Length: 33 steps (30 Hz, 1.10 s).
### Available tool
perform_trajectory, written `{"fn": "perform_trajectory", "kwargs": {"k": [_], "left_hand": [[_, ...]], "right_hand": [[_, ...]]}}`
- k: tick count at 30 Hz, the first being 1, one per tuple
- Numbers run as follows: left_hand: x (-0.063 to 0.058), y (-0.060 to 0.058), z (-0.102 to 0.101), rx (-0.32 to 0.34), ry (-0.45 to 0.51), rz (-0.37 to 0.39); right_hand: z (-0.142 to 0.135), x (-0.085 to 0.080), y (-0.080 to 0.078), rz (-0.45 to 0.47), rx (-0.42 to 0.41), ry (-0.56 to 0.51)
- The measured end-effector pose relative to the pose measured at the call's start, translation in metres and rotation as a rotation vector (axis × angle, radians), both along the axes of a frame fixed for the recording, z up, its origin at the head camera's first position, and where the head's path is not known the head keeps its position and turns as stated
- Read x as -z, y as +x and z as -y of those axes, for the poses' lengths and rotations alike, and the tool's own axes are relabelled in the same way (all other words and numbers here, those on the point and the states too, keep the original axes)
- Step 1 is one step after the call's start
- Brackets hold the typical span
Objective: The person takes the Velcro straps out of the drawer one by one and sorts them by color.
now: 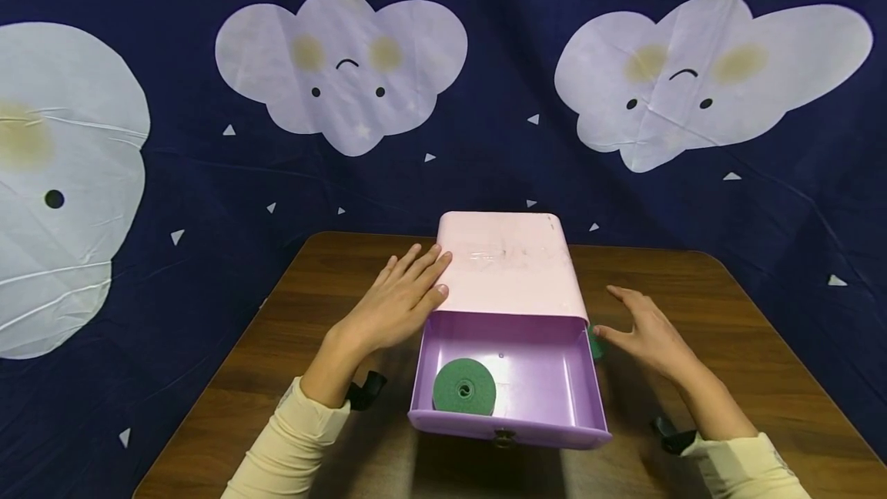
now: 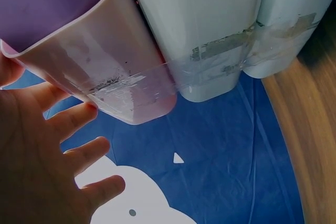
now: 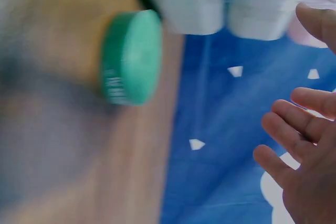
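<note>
A drawer unit with a pale pink casing (image 1: 509, 268) stands on the table, its purple drawer (image 1: 537, 380) pulled out towards me. A green roll (image 1: 478, 372) with a small centre hole lies in the drawer's front left part. My left hand (image 1: 391, 303) rests with straight, spread fingers along the casing's left edge; the left wrist view shows its fingers by the pink casing (image 2: 126, 72). To the right of the unit, my right hand (image 1: 651, 337) is held apart from it, fingers extended, holding nothing. A green round thing (image 3: 139, 59) with white print appears in the right wrist view, blurred.
White casings (image 2: 199, 35) stand beside the pink one, joined by clear tape. Part of something green (image 1: 595, 345) shows at the unit's right side. The wooden table (image 1: 298, 314) reaches back to a dark blue cloth (image 1: 499, 168) with printed clouds.
</note>
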<state>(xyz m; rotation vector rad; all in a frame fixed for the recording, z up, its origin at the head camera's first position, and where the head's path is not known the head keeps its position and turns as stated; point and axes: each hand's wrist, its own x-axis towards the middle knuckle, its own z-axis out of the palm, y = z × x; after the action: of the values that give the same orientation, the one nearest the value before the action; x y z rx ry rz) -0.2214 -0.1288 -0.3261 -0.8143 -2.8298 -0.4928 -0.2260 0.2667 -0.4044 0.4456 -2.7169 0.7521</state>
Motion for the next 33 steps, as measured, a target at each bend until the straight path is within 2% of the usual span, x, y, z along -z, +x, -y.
{"fn": "perform_trajectory", "kwargs": {"k": [8, 13, 21, 24, 33], "left_hand": [[0.002, 0.0, 0.002, -0.004, 0.006, 0.005], [0.002, 0.0, 0.003, -0.007, 0.005, 0.002], [0.004, -0.001, 0.005, -0.008, 0.01, 0.003], [0.005, -0.001, 0.005, -0.008, 0.01, 0.001], [0.003, -0.001, 0.006, -0.003, 0.006, -0.012]], "right_hand": [[0.011, -0.045, 0.019, -0.172, -0.046, -0.025], [0.023, -0.067, 0.028, -0.317, -0.102, -0.008], [0.053, -0.1, 0.043, -0.478, -0.348, -0.027], [0.064, -0.106, 0.048, -0.507, -0.423, -0.033], [0.096, -0.119, 0.064, -0.474, -0.54, 0.014]]}}
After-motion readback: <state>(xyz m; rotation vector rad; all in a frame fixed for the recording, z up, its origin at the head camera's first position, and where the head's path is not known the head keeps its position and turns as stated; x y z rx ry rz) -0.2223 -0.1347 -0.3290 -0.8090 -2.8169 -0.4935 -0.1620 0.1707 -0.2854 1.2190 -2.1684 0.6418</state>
